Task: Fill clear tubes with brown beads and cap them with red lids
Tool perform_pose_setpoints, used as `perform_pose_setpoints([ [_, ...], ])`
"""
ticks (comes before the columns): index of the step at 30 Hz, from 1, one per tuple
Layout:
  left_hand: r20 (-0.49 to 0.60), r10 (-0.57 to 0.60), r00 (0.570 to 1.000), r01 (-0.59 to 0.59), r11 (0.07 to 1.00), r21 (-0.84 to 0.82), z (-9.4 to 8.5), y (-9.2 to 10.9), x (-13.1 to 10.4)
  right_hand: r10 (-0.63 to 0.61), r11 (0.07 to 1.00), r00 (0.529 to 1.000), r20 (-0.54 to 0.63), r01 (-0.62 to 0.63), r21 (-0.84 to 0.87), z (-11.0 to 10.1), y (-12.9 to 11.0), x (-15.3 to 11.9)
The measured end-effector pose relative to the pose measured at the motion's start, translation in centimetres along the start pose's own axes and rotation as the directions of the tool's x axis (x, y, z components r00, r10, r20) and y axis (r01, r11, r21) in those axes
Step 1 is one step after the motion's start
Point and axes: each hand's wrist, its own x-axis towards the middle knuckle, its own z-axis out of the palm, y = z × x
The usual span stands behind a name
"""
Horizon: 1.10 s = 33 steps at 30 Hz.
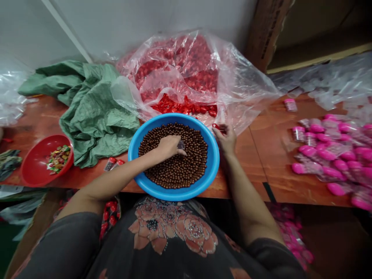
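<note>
I saw the left hand (169, 147) grip a clear container (181, 145) among brown balls (174, 170) in the bowl (214, 155) beneath; a jerk might have spilled some. Farther off, the right hand (228, 139) pinched a red cap (215, 126), perhaps small enough to slip.

The table (248, 144) carries a basin (174, 194) and bowl (34, 162).

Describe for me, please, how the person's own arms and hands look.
The left hand and right hand are bare, with no gloves or watch visible. The left sleeve and right sleeve are dark grey, ending near the elbows, part of a dark top with pinkish roses.
</note>
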Motion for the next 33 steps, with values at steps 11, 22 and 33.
perform_pose_setpoints([
  [11, 0.228, -0.094, 0.969, 0.208, 0.805, -0.555, 2.4, -0.9, -0.6, 0.417, 0.619, 0.908, 0.049, -0.323, 0.716, -4.1, -4.1, -10.3],
  [22, 0.342, -0.103, 0.934, 0.353, 0.420, -0.836, 4.1, 1.8, 1.6, 0.531, 0.555, 0.838, 0.129, -0.458, 0.694, -6.6, -5.4, -13.8],
  [33, 0.421, -0.071, 0.904, 0.427, 0.199, -0.882, 3.8, 1.5, 0.8, 0.433, 0.652, 0.901, 0.013, -0.323, 0.686, -6.2, -7.7, -13.5],
])
